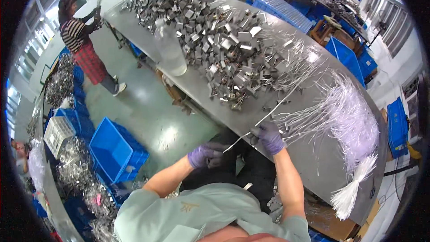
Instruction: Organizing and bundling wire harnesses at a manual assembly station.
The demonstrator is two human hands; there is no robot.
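Note:
A thin white strand [238, 140], wire-like or strip-like, runs slantwise between my hands over the table's near edge. My left hand [207, 154], in a purple glove, pinches its lower end. Further along, my right hand [268, 137], gloved the same way, has its fingers closed round it. The strand's far part reaches up toward the metal pile. Loose white strands [304, 117] fan out to the right of my right hand, from a bundle partly wrapped in purplish film [354, 121]. Its bound white tail [356, 188] lies toward the near right edge.
A large heap of small grey metal pieces [215, 40] covers much of the metal table [210, 103]. A clear plastic bottle [169, 51] stands at its left edge. A blue crate [117, 150] sits on the floor at left. Another person [85, 40] stands beyond the table.

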